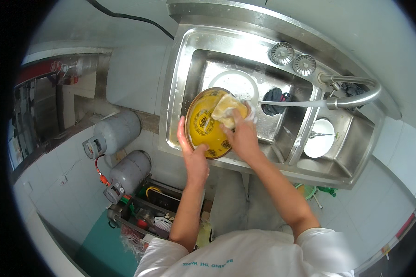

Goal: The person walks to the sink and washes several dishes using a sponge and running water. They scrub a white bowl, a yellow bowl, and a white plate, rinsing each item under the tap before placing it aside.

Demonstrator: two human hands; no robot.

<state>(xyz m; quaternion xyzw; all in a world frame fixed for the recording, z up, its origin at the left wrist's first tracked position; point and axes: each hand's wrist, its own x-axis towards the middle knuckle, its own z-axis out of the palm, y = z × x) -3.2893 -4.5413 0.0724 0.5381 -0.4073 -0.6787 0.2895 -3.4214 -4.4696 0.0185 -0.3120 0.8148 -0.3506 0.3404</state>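
Observation:
My left hand (196, 157) grips the near left rim of a yellow bowl (199, 133) with dark printed patterns, held tilted over the large sink basin (197, 65). In my right hand (243, 136) is a soapy yellow sponge (225, 109), pressed against the bowl's surface near its right side. Suds cover part of the sponge and my fingers. Beneath the bowl, a white plate (241, 83) lies on the basin floor, partly hidden. A dark cloth-like item (274, 101) rests to its right.
Water runs leftward from a curved steel faucet (362, 98). The smaller basin holds a white dish (319, 145) with a metal utensil across it. Two sink strainers (282, 53) (304, 64) sit on the back ledge. Gas cylinders (119, 130) (131, 171) and a cluttered rack (152, 207) stand left.

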